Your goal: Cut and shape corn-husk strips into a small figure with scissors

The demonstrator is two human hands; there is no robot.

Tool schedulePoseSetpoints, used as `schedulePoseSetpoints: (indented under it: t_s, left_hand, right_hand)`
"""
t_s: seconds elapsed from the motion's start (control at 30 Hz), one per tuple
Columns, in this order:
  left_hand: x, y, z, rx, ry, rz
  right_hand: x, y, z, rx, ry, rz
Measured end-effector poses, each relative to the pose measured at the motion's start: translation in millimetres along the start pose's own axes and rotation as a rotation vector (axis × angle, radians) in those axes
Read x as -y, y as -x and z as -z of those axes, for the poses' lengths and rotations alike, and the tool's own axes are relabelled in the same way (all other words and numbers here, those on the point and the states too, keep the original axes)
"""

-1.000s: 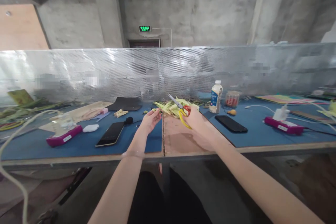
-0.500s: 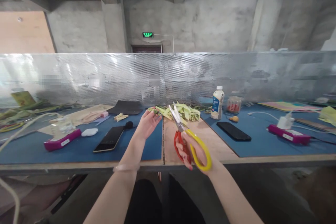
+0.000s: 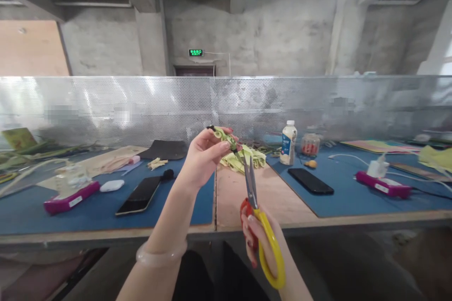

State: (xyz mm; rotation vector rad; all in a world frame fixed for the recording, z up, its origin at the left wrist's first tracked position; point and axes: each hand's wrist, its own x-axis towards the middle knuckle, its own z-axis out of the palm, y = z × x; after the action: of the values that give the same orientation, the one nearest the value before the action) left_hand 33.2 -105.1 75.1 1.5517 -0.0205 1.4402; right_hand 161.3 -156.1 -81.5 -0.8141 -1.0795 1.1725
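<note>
My left hand (image 3: 205, 157) is raised above the table, fingers pinched on a small bundle of curled green leaf strips (image 3: 224, 137) with a dark tip. My right hand (image 3: 263, 235) grips scissors (image 3: 250, 183) with one red and one yellow handle. Their blades point up and away, slightly apart, with the tips close below the held bundle; whether they touch it I cannot tell. Behind the blades, a pile of pale green leaf strips (image 3: 256, 157) lies on the wooden board (image 3: 233, 197).
On the right are a white bottle (image 3: 288, 143), a jar with red contents (image 3: 310, 145), a black phone (image 3: 310, 181) and a purple power strip (image 3: 383, 185). On the left lie another phone (image 3: 139, 195), a white case (image 3: 112, 186) and a second purple strip (image 3: 72, 197). A perforated metal screen (image 3: 176, 108) stands behind.
My left hand has lifted the leaf bundle up and toward the middle. My right hand has come lower and nearer, with the scissors now more upright and their blades less spread.
</note>
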Motion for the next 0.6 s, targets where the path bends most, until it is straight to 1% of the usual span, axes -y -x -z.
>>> schedulePoseSetpoints:
  t_s: [0.03,0.1,0.17,0.2,0.23,0.33,0.4,0.5,0.6]
  left_hand:
    - [-2.9,0.9,-5.0,-0.012,-0.008,-0.011]
    - [-7.5,4.1,-13.2,-0.042,-0.034,-0.017]
    - [-11.3,8.6,-20.3,-0.072,-0.091,0.005]
    - [-13.1,10.7,-23.8,-0.089,-0.121,0.021]
    - [-14.8,12.5,-27.4,-0.104,-0.142,0.036]
    - [-18.9,14.6,-37.3,-0.143,-0.196,0.085]
    - [-20.8,13.9,-41.8,-0.166,-0.254,0.094]
    - [-22.3,12.7,-45.4,-0.203,-0.335,0.064]
    - [-23.7,13.0,-48.1,-0.251,-0.386,0.042]
  right_hand:
    - [-0.6,1.3,-4.2,-0.028,-0.011,0.001]
    - [-0.1,4.2,-12.9,-0.080,-0.011,-0.051]
    - [2.8,8.6,-19.5,-0.110,-0.015,-0.111]
    - [5.1,11.6,-21.2,-0.109,-0.024,-0.118]
    - [7.8,15.1,-21.8,-0.092,-0.033,-0.106]
    - [15.1,27.0,-18.0,0.009,-0.039,0.019]
    - [17.5,33.8,-13.7,0.059,-0.028,0.089]
    - [16.9,39.6,-9.3,0.056,0.017,0.144]
    - [14.2,40.0,-7.3,0.057,0.065,0.170]
